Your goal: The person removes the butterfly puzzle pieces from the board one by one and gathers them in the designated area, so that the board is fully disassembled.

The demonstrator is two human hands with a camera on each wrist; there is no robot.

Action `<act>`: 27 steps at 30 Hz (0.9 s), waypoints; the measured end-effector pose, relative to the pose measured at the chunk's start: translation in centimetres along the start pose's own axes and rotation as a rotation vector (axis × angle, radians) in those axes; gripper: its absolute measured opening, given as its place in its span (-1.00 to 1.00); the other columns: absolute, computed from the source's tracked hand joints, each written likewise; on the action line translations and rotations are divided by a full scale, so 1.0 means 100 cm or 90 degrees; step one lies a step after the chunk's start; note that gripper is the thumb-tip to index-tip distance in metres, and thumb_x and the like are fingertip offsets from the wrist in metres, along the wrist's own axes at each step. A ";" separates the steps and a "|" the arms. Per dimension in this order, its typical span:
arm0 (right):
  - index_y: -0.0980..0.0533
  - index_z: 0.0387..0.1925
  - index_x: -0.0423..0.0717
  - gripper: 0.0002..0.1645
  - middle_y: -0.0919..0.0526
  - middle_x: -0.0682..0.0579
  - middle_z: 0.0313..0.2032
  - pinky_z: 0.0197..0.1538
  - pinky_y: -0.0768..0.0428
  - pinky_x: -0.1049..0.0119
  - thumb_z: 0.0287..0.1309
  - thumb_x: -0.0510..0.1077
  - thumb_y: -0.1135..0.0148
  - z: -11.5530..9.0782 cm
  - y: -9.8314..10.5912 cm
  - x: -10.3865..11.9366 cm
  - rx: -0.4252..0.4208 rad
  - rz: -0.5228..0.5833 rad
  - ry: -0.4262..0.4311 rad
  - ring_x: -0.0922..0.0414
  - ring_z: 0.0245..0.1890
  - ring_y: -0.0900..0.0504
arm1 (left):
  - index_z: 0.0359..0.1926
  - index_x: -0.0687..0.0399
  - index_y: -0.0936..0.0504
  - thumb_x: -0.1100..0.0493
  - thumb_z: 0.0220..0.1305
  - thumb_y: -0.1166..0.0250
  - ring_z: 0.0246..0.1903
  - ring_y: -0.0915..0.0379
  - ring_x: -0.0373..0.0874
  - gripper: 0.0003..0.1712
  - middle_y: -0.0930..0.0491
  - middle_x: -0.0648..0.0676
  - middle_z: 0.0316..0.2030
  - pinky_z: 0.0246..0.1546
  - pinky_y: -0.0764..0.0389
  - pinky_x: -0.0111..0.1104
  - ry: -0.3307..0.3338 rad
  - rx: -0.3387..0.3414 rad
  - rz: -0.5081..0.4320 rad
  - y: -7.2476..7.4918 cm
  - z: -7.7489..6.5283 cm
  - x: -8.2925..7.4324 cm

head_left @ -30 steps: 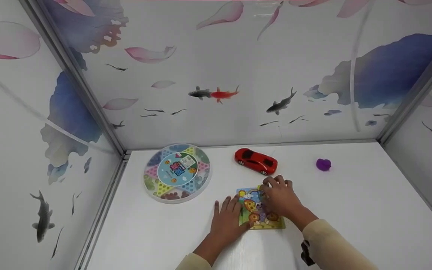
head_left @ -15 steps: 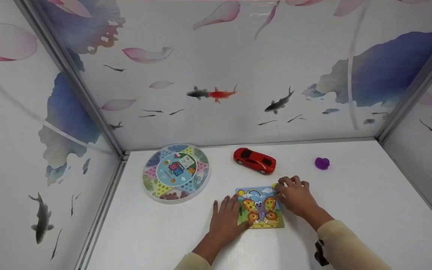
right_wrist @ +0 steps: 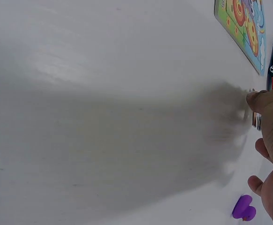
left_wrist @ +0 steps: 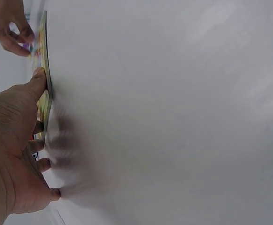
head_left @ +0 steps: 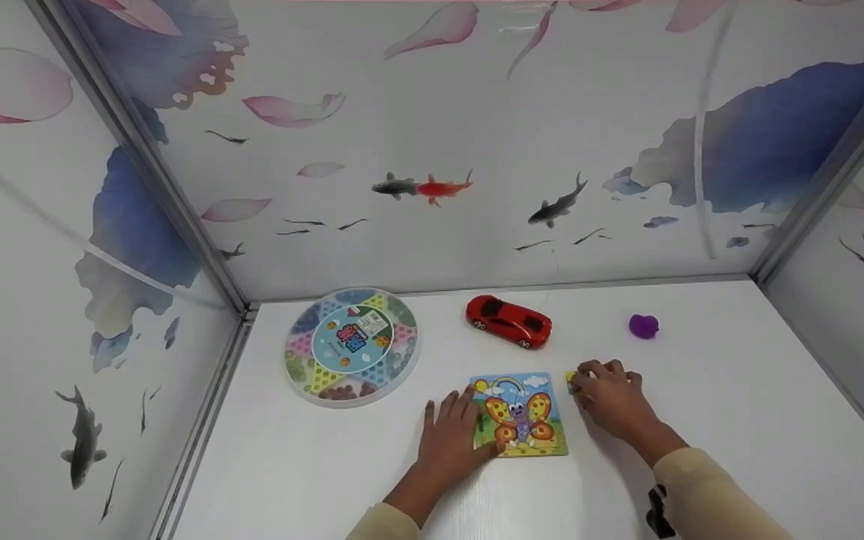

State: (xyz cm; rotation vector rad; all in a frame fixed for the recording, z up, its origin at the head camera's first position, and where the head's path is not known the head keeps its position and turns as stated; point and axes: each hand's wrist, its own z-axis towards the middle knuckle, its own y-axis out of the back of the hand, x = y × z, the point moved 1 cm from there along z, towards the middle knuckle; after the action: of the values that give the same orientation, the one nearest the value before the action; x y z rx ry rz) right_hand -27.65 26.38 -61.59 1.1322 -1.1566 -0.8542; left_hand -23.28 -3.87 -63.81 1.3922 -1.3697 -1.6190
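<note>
A square butterfly jigsaw puzzle (head_left: 520, 416) lies flat on the white table. My left hand (head_left: 448, 440) rests along its left side, fingers spread, with the thumb on its front edge. In the left wrist view that thumb presses the rim of the puzzle (left_wrist: 43, 105). Just right of the puzzle, my right hand (head_left: 616, 397) pinches a few small flat pieces (head_left: 571, 382) with yellow showing. They look like puzzle pieces (right_wrist: 256, 120) stacked together in the right wrist view, partly hidden by the thumb. The hand is low over the table, apart from the board.
A round Chinese checkers box (head_left: 353, 346) lies at the back left. Behind the puzzle stands a red toy car (head_left: 508, 322). A small purple rubber duck (head_left: 643, 326) sits at the back right. Printed white panels (head_left: 432, 247) enclose the table on the back and sides.
My right hand has moved right, off the puzzle's upper right part, taking the small pieces with it and uncovering the butterfly picture. The left hand has stayed in place.
</note>
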 end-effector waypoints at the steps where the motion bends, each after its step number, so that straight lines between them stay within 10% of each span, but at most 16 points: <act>1: -0.74 0.21 -0.06 -0.62 -0.63 -0.17 0.33 0.33 -0.46 -0.65 0.41 -0.14 -0.50 -0.001 0.000 -0.001 0.001 0.003 0.001 -0.35 0.34 -0.51 | 0.42 -0.06 -0.51 -0.44 0.40 -0.39 0.70 -0.15 0.11 -0.18 -0.21 0.03 0.74 0.69 -0.18 0.29 -0.002 -0.001 0.001 0.000 0.000 0.000; 27: -0.71 0.30 -0.06 -0.59 -0.63 -0.16 0.35 0.29 -0.54 -0.57 0.49 -0.18 -0.42 -0.007 -0.003 -0.005 0.010 0.030 0.004 -0.30 0.31 -0.51 | 0.43 -0.06 -0.51 -0.49 0.40 -0.35 0.69 -0.16 0.12 -0.16 -0.22 0.05 0.73 0.69 -0.17 0.31 -0.008 -0.003 -0.008 0.000 0.000 0.002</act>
State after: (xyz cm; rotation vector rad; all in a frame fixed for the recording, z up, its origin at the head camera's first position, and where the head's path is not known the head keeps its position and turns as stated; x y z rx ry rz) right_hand -27.07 26.93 -62.06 1.1152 -1.1827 -0.8063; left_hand -23.33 -4.02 -63.92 1.3929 -1.3659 -1.6405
